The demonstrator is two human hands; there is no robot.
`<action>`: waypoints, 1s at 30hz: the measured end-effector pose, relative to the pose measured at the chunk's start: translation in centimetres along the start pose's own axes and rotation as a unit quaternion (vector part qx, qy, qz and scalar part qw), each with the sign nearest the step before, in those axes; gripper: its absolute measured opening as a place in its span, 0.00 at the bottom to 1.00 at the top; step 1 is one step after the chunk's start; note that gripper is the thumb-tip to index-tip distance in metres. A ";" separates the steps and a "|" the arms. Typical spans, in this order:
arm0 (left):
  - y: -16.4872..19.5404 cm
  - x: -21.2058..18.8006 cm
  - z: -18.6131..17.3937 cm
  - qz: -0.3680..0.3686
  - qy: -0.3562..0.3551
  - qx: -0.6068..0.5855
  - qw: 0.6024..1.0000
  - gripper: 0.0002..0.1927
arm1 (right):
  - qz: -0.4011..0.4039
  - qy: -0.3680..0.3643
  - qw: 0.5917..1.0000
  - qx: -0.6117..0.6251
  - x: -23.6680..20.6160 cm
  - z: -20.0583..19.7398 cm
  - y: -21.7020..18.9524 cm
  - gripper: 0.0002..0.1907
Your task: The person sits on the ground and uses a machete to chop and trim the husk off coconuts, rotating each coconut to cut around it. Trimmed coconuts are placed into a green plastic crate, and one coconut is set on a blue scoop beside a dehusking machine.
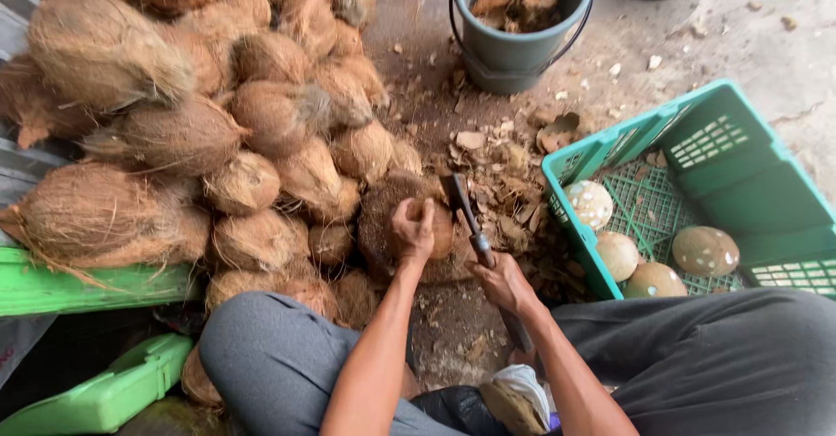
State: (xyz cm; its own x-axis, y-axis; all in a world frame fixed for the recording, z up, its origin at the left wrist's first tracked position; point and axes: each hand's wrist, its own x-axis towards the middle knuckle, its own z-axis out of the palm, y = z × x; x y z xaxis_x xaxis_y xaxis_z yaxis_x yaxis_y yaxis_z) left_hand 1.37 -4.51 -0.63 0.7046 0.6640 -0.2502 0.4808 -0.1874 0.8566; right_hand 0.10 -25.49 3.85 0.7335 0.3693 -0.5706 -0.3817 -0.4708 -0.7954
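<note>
A bare concrete floor (766,44) fills the scene, lit by even daylight and strewn with brown husk scraps (505,175). A grey-green bucket (514,48) of husk pieces stands at the top, a teal plastic crate (758,175) sits to the right, and bright green plastic trays (87,283) lie at the left edge.
</note>
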 end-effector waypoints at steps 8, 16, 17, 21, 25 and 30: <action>-1.5 0.7 -1.1 0.213 0.093 -0.021 0.972 0.35 | -0.026 0.059 0.998 0.001 -1.2 3.6 0.5 0.17; -2.2 2.0 -0.2 0.033 0.085 -0.026 0.995 0.26 | -0.036 0.066 0.996 -0.045 -2.4 3.4 -2.3 0.17; -2.3 1.9 0.1 -0.020 0.064 -0.007 0.998 0.24 | -0.027 0.068 0.997 -0.031 -2.6 3.0 -2.8 0.20; -1.0 1.4 0.8 0.010 0.137 -0.066 0.988 0.27 | -0.128 0.107 0.975 0.146 -3.5 2.5 -3.3 0.10; -1.4 0.6 1.0 0.012 0.135 0.050 0.990 0.24 | -0.004 0.038 0.998 0.047 -1.9 2.9 -1.6 0.11; -3.1 1.4 0.2 0.089 0.102 -0.130 0.982 0.28 | -0.020 0.051 0.998 0.013 -0.6 2.3 1.8 0.16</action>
State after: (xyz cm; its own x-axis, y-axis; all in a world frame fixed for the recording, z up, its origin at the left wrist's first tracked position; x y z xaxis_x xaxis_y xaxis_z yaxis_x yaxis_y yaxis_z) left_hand 0.96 -3.17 -3.70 0.6333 0.7738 -0.0136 0.1920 -0.1400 0.9714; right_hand -2.31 -24.75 2.31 0.8012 0.3035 -0.5157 -0.3641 -0.4367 -0.8226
